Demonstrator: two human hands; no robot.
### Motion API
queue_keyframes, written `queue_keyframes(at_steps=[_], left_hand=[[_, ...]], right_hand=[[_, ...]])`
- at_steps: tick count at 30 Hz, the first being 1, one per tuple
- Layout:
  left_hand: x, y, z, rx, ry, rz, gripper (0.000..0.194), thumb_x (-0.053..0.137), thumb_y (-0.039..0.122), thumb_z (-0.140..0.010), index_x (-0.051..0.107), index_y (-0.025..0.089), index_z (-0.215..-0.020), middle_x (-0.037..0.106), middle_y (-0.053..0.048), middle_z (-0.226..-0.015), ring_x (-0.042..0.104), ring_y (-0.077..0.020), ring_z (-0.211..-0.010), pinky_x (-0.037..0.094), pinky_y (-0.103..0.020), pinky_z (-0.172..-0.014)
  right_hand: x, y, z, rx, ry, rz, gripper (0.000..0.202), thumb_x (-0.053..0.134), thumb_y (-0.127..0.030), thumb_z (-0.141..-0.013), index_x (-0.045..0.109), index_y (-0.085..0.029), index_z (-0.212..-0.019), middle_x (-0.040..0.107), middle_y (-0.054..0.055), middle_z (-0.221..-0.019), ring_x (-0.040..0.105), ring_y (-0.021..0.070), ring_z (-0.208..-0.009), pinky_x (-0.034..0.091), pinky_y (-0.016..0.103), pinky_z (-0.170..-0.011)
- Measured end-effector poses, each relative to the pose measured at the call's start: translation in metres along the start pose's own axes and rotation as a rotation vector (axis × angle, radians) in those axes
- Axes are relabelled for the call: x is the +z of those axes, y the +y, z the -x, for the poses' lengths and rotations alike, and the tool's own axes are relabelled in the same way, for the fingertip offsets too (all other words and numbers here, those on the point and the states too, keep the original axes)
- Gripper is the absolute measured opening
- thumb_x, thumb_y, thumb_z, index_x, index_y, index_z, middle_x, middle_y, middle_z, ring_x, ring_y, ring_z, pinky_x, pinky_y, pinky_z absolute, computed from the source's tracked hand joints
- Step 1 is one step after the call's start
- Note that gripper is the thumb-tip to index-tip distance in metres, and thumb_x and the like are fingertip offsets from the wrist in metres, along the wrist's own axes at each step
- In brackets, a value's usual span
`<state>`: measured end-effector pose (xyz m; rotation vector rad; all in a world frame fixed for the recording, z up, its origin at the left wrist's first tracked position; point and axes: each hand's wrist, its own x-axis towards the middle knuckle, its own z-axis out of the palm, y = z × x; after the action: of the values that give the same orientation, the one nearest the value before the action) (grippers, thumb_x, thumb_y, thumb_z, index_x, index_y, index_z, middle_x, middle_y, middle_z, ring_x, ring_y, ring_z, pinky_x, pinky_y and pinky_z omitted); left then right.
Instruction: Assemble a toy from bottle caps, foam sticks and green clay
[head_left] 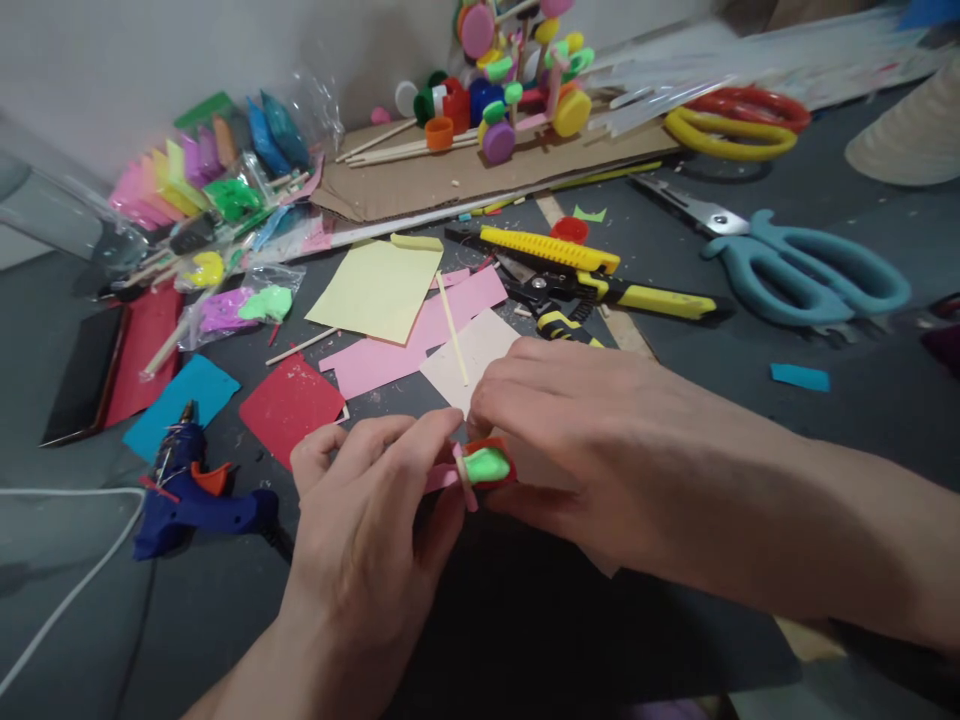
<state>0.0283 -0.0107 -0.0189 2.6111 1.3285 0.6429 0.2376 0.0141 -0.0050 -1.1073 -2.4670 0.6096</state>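
Observation:
Near the table's front edge, my left hand is closed, with thumb and fingers pinching a pink strip that has a small crosspiece at its end. Against that crosspiece sits a red bottle cap filled with bright green clay. My right hand closes its thumb and fingertips around the cap's far side; part of the cap is hidden by them. Just beyond the hands lie a cream paper sheet with a thin wooden stick on it, pink paper and a red paper square.
A blue glue gun with a white cable lies at left. Behind are a yellow cutter, pliers and blue-handled scissors. Bagged clay, a phone and assembled coloured-cap pieces on cardboard stand farther back.

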Motion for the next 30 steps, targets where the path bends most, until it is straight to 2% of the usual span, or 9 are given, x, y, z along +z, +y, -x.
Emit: queue_keyframes(at_steps=[3,7,12,16,20,23,26,30], left_hand=[[-0.001,-0.002,0.001,0.028,-0.018,-0.006,0.038,0.060,0.005,-0.092,0.051,0.019,-0.126,0.078,0.000,-0.096,0.071,-0.0202,-0.092,0.034,-0.040,-0.089],[-0.002,-0.004,0.001,0.049,0.007,0.005,0.040,0.060,0.004,-0.091,0.050,0.020,-0.127,0.078,0.000,-0.091,0.072,-0.0204,-0.089,0.034,-0.040,-0.088],[-0.003,-0.005,-0.001,0.046,0.026,0.015,0.041,0.059,0.004,-0.089,0.050,0.020,-0.126,0.079,-0.006,-0.097,0.072,-0.0248,-0.089,0.033,-0.043,-0.088],[-0.005,-0.006,-0.002,0.060,-0.009,0.021,0.049,0.060,0.001,-0.089,0.047,0.021,-0.131,0.081,-0.005,-0.100,0.071,-0.0261,-0.100,0.032,-0.044,-0.092],[-0.003,-0.005,-0.004,0.059,-0.005,-0.012,0.046,0.058,0.000,-0.090,0.049,0.021,-0.130,0.081,-0.007,-0.108,0.071,-0.0259,-0.106,0.031,-0.045,-0.094],[-0.004,-0.004,-0.007,0.050,-0.006,-0.083,0.044,0.060,0.000,-0.089,0.054,0.020,-0.127,0.079,-0.009,-0.116,0.068,-0.0262,-0.112,0.032,-0.045,-0.095],[-0.012,-0.004,-0.007,0.061,0.006,-0.158,0.043,0.060,-0.001,-0.089,0.057,0.019,-0.126,0.076,-0.011,-0.121,0.063,-0.0284,-0.120,0.035,-0.045,-0.093],[-0.029,-0.005,-0.004,0.097,0.099,-0.113,0.037,0.060,-0.001,-0.091,0.059,0.022,-0.120,0.074,-0.008,-0.114,0.063,-0.0271,-0.117,0.041,-0.046,-0.097]], right_hand=[[-0.009,0.002,0.000,0.079,-0.029,-0.042,0.014,0.074,-0.028,-0.088,0.064,-0.019,-0.087,0.065,0.002,-0.088,0.056,0.0198,-0.077,0.037,0.033,-0.066],[-0.014,0.007,0.000,0.197,-0.081,-0.131,0.016,0.064,-0.031,-0.096,0.068,-0.023,-0.083,0.068,0.002,-0.092,0.062,0.0211,-0.089,0.043,0.034,-0.074],[-0.012,0.014,0.002,0.245,-0.088,-0.233,0.012,0.064,-0.034,-0.093,0.071,-0.027,-0.086,0.070,0.000,-0.097,0.065,0.0198,-0.091,0.043,0.033,-0.073],[-0.009,0.020,0.003,0.182,-0.081,-0.161,0.014,0.061,-0.036,-0.093,0.070,-0.026,-0.093,0.070,0.001,-0.095,0.065,0.0208,-0.090,0.043,0.032,-0.072],[-0.002,0.018,-0.002,0.113,-0.213,-0.083,0.011,0.066,-0.032,-0.094,0.071,-0.023,-0.098,0.069,0.005,-0.100,0.062,0.0251,-0.097,0.045,0.036,-0.078],[0.003,0.014,-0.005,0.078,-0.256,-0.050,0.013,0.072,-0.031,-0.092,0.069,-0.019,-0.095,0.067,0.008,-0.103,0.059,0.0270,-0.101,0.047,0.039,-0.082],[0.007,0.012,-0.006,0.049,-0.256,-0.042,0.013,0.076,-0.027,-0.088,0.067,-0.018,-0.091,0.065,0.009,-0.104,0.057,0.0272,-0.102,0.049,0.042,-0.086],[0.010,0.014,-0.005,-0.032,-0.182,-0.018,0.024,0.078,-0.028,-0.086,0.069,-0.015,-0.104,0.064,0.012,-0.114,0.055,0.0304,-0.111,0.048,0.049,-0.098]])
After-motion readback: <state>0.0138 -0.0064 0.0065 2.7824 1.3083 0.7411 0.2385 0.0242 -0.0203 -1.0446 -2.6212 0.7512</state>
